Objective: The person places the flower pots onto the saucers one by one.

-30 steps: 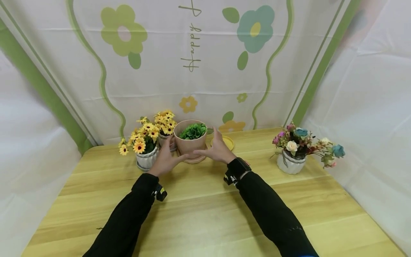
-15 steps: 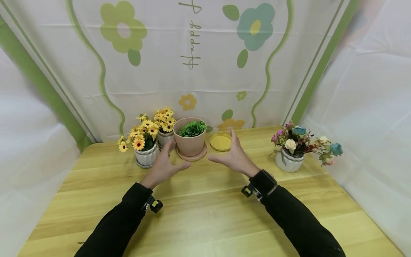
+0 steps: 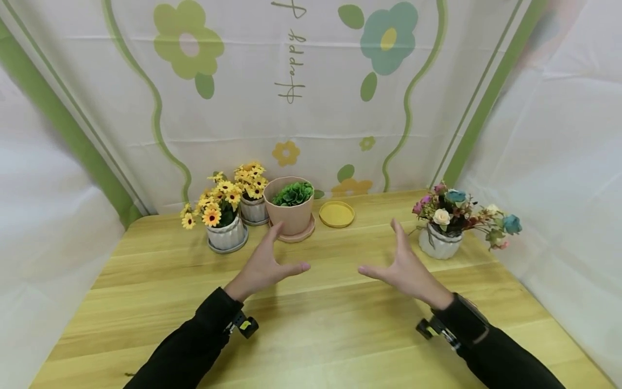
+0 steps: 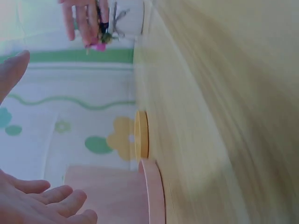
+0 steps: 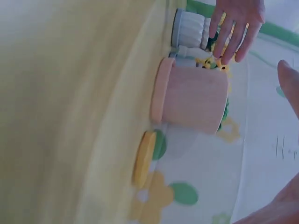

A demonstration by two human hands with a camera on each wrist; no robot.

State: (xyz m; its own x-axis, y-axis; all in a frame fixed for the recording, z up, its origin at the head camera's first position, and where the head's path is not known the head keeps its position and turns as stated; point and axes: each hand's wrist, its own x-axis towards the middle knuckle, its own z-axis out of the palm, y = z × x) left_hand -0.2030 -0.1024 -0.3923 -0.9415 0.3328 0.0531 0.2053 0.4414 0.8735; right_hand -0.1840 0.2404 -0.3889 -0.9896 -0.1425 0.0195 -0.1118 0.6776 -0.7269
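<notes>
1. The left hand [image 3: 264, 265] hovers above the table [image 3: 311, 335] with fingers spread and nearly straight, thumb out to the side. It holds nothing. Its fingertips point toward the pink pot [image 3: 290, 208], which is the nearest thing to it, but there is a clear gap between them.

2. The right hand [image 3: 405, 265] is also wide open, with the palm turned inward to face the left one, and it is empty. It hangs between the pink pot and the pot of mixed roses [image 3: 444, 224] and touches neither.

3. The two palms face each other like the sides of a cup. In my judgement, this is the shape that hands keep just after they release a round thing.

4. The pink pot stands upright on its pink saucer [image 3: 293, 235] near the back edge of the table, with a green plant [image 3: 293, 193] inside. The saucer is under it probably to catch water and to give a flat base.

5. On its left stand two white pots of yellow daisies [image 3: 224, 208], very close together. On its right, a yellow saucer [image 3: 336, 214] lies alone, just beside the pot but apart from it.

6. One second ago both hands were around the pink pot at its base, touching it. Half a second ago they were already off it. Now they are drawn back more toward the person and wider apart, the right one most of all. The pot stays where it was.
</notes>
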